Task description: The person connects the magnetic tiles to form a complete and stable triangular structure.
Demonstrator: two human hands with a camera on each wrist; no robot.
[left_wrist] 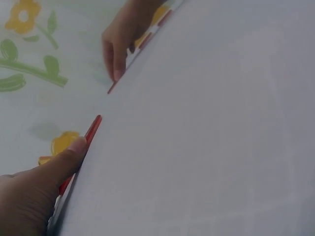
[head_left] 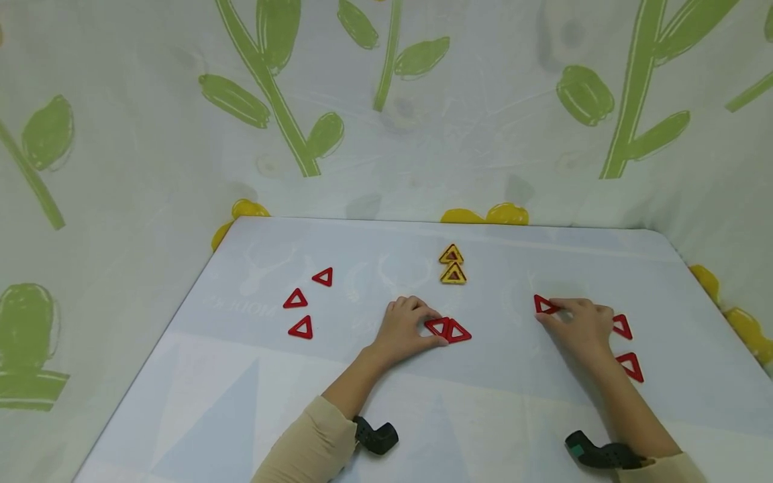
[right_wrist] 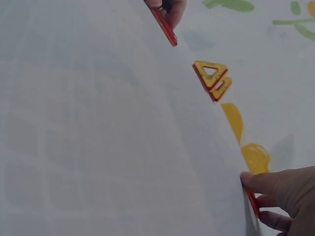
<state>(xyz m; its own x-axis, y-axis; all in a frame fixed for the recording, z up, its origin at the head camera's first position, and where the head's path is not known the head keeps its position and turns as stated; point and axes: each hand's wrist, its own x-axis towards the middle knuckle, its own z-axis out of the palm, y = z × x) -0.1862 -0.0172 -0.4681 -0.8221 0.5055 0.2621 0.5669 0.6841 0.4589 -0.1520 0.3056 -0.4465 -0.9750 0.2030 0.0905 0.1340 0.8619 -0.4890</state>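
Note:
My left hand (head_left: 406, 332) pinches a red open-centred triangle (head_left: 437, 321) between thumb and fingers at the table's middle. A second red triangle (head_left: 463, 328) lies against its right side. Farther right, my right hand (head_left: 581, 327) pinches another red triangle (head_left: 538, 305) by its right corner, at or close above the table. In the left wrist view the left thumb (left_wrist: 69, 157) lies along a red edge (left_wrist: 93, 129). The right wrist view shows the right hand (right_wrist: 290, 191) with its red piece (right_wrist: 252, 200) seen edge-on; much of it is hidden.
Two yellow-topped triangles (head_left: 453, 280) sit one behind the other at the back centre. Several loose red triangles (head_left: 295, 306) lie to the left. Two more, one nearer (head_left: 637, 367) and one farther (head_left: 627, 326), lie beside the right wrist. The patterned wall meets the white table's (head_left: 374, 231) back edge.

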